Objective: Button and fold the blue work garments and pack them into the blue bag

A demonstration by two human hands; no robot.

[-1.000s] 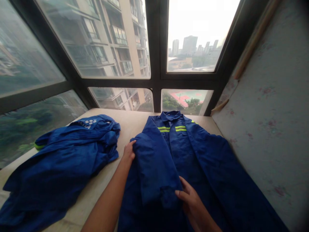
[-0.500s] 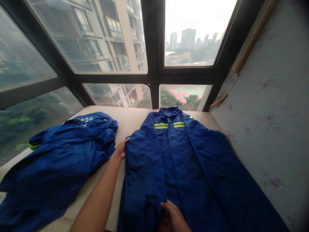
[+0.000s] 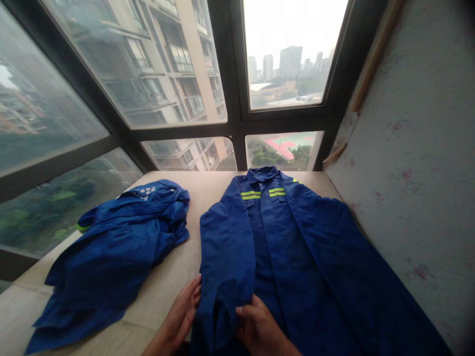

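A blue work jacket (image 3: pixel 270 237) with yellow-green reflective stripes lies front up, its collar toward the window. Its left-side sleeve (image 3: pixel 226 247) is folded down over the front. At the sleeve's outer edge is my left hand (image 3: pixel 183 306), its fingers bent against the cloth; their tips are partly hidden. My right hand (image 3: pixel 256 321) pinches the sleeve near its lower end, thumb on top. The other sleeve (image 3: pixel 322 232) runs down the right side. A second blue garment (image 3: pixel 111 262), crumpled and with white print, lies to the left.
Both garments rest on a pale ledge (image 3: pixel 163 282). Dark window frames (image 3: pixel 235 126) stand behind it, with buildings and trees outside. A flower-patterned wall (image 3: pixel 415 173) rises on the right, close to the jacket.
My left hand has moved down along the sleeve from near the shoulder toward the cuff. My right hand still holds the sleeve's lower part. The view has shifted slightly left.
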